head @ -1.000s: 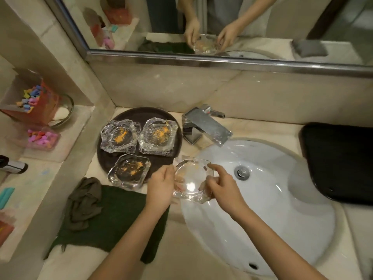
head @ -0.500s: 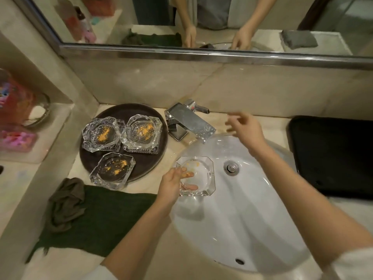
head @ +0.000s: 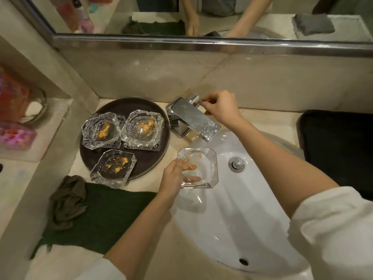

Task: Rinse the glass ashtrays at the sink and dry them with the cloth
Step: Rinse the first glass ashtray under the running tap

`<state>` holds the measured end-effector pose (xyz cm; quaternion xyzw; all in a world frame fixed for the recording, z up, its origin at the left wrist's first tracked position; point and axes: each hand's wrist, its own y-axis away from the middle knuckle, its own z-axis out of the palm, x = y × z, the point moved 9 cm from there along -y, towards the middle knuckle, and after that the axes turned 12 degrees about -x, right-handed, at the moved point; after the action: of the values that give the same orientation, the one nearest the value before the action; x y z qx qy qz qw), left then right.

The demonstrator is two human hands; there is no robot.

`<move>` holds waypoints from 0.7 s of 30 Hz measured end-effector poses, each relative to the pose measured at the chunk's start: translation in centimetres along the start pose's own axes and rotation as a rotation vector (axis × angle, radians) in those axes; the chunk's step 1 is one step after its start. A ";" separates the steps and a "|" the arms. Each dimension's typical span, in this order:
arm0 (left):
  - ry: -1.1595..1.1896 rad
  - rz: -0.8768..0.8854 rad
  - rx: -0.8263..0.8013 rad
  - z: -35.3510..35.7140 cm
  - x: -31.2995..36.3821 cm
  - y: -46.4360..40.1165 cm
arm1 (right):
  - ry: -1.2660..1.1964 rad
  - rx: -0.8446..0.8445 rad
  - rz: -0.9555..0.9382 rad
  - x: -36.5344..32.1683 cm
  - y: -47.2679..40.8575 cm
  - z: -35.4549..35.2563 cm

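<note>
My left hand (head: 175,175) grips a clear glass ashtray (head: 203,164) by its left rim, over the left edge of the white sink basin (head: 242,215), just below the chrome tap spout (head: 193,118). A few orange specks cling to it. My right hand (head: 221,107) pinches the tap's small lever at the back. No water is visible. Three glass ashtrays with orange residue (head: 101,130) (head: 142,129) (head: 114,167) sit on a dark round tray (head: 153,158) to the left. A crumpled brown cloth (head: 67,201) lies on a dark green towel (head: 109,217).
A black mat (head: 339,150) lies right of the basin. A mirror (head: 201,15) runs along the back wall. At the left, a raised ledge holds a glass bowl (head: 38,107) and colourful boxes (head: 14,136). The drain (head: 236,164) sits at mid-basin.
My right hand let go of the ashtray and moved up to the tap lever. My left hand alone now holds the ashtray, shifted under the spout.
</note>
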<state>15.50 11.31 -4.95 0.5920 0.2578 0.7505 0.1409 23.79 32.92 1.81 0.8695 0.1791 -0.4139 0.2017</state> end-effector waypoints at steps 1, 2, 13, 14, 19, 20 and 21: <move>-0.012 -0.001 0.009 -0.2 0.0 0.0 | 0.007 -0.005 -0.003 -0.1 0.0 0.0; -0.026 -0.003 0.023 -0.3 -0.1 0.0 | 0.015 -0.010 -0.007 -0.2 0.1 0.0; -0.085 -0.043 0.084 -2.3 -1.5 0.3 | 0.009 -0.021 0.022 -0.3 -1.0 -0.2; -0.081 -0.043 0.082 -2.3 -1.5 0.4 | 0.000 -0.018 0.028 -0.2 -1.1 -0.3; -0.061 -0.034 0.073 -2.0 -1.4 0.5 | -0.045 0.013 0.043 0.2 -1.3 -0.2; -0.061 -0.033 0.071 -2.0 -1.3 0.5 | -0.044 0.020 0.046 0.2 -1.2 -0.2; -0.057 -0.032 0.071 -1.9 -1.3 0.6 | -0.038 0.026 0.049 0.2 -1.1 -0.2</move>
<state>14.02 9.76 -6.01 0.6135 0.2897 0.7215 0.1388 23.51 34.03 1.52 0.8682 0.1485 -0.4274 0.2037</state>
